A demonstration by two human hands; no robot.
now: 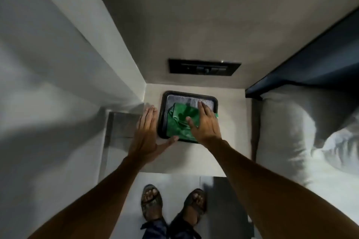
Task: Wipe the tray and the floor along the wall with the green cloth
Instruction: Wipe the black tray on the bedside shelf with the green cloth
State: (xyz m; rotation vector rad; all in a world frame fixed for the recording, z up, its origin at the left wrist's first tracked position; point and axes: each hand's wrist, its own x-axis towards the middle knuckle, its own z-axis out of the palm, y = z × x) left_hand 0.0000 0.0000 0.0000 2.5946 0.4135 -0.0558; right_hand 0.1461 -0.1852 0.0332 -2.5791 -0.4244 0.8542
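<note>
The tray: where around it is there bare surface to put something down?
Bare surface lies right of the tray, up to the bed, and in front of it under the forearms. The tray itself is crowded by the green cloth and right hand; the left hand fills its left side.

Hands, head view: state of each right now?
Left hand: open, flat beside the tray, thumb at its near rim, holding nothing.
Right hand: open, palm pressed flat on the green cloth in the tray.

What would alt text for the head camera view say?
Seen from above, a right hand presses a green cloth flat into a black tray on a ledge in a wall corner. The left hand lies flat beside the tray, thumb at its near edge.
</note>
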